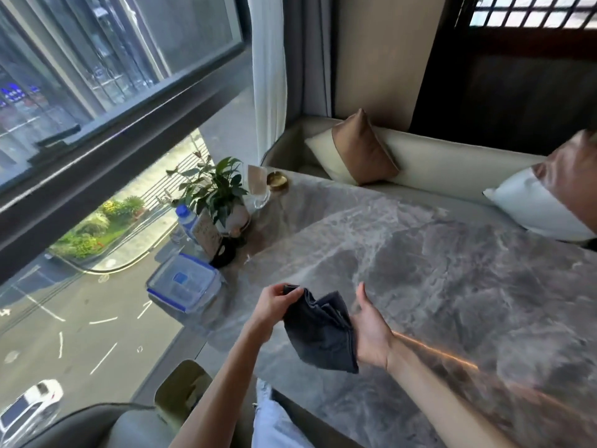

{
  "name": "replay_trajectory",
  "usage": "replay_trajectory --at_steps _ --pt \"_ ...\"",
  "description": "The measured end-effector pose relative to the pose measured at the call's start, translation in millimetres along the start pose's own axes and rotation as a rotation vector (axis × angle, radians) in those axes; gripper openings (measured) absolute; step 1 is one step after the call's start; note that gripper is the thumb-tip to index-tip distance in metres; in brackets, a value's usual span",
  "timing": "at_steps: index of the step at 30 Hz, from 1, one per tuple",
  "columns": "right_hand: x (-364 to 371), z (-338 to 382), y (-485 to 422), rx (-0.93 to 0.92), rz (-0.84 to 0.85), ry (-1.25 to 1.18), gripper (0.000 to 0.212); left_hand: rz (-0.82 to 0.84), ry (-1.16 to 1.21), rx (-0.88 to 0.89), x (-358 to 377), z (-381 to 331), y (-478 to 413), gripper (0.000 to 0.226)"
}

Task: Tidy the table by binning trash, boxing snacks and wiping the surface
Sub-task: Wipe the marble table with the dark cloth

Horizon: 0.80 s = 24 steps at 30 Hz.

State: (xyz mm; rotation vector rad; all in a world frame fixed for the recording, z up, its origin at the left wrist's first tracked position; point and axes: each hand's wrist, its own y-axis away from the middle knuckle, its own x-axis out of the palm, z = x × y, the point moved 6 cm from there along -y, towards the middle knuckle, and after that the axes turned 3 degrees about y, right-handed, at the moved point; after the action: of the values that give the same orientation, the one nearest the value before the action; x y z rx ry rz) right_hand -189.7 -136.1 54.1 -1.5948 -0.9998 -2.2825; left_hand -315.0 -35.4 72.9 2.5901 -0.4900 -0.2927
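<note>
A dark grey cloth (319,331) hangs folded between both my hands above the near edge of the grey marble table (436,270). My left hand (274,307) pinches its upper left corner. My right hand (371,331) holds its right side, palm turned inward with the thumb up. A clear plastic snack box with a blue-clipped lid (184,282) sits shut at the table's left edge by the window.
Past the box stand a black-based sign (213,237), a water bottle (185,218), a potted plant (219,195), a clear glass stand (258,185) and a gold dish (277,182). A cushioned bench (436,163) with pillows lines the far side; a chair (181,392) sits near left.
</note>
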Motion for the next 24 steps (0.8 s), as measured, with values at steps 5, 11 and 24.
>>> replay_trajectory --at_steps 5,11,24 --pt "1.7 45.7 -54.4 -0.276 -0.244 0.418 0.064 0.051 -0.113 0.064 -34.2 -36.0 -64.2 0.012" --pt "31.4 97.7 -128.1 -0.428 -0.547 0.792 0.05 0.185 -0.265 0.147 -84.4 -88.5 -147.6 0.013" --pt "25.0 181.2 -249.1 -0.389 -0.824 1.158 0.017 0.425 -0.716 0.179 -153.4 -98.5 -287.2 0.011"
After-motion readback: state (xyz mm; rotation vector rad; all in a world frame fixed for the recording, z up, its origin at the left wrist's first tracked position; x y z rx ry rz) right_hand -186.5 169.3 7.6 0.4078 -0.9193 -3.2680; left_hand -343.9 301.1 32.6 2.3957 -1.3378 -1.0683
